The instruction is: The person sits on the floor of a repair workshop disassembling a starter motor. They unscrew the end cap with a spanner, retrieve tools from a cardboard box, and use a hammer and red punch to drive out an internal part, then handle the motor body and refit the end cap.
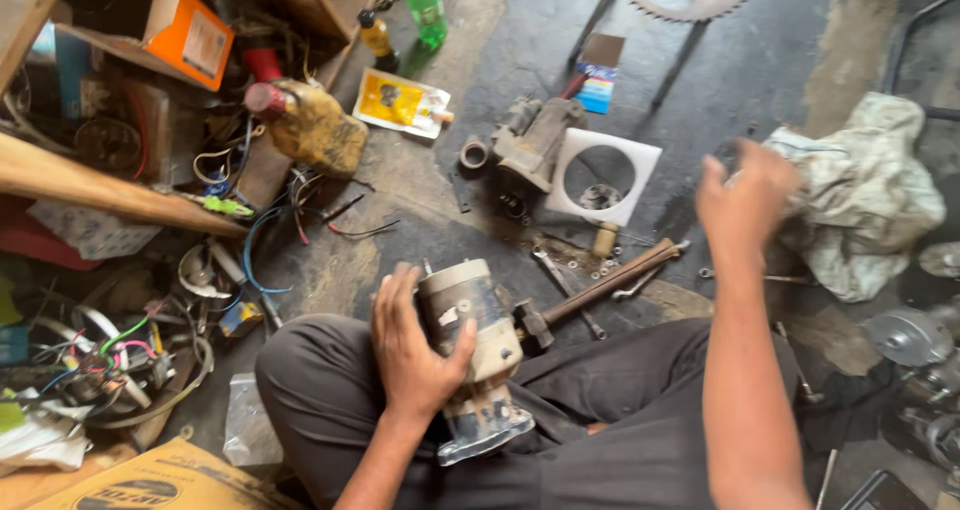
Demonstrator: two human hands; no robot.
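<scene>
Cream-and-grey metal, the motor [475,355] lies on the person's lap, its long axis running from the dark-banded cylindrical end, which points up and away toward the floor [720,80], down to the flanged glossy end near the body. It tilts a little to the left at the top. The left hand [415,345] is wrapped round the motor's left side, fingers curled on the casing and thumb across the front, wrist coming up from below. The right hand [745,195] is stretched out ahead, arm nearly straight, beside the crumpled rag [870,200]; it is blurred, fingers bent loosely, and I cannot tell whether it holds anything. A hammer [600,290] lies on the floor just past the motor, its head close to the casing. The motor's underside is hidden against the trousers [330,390], and the left-hand clutter of wires [110,360] is hard to sort out.
</scene>
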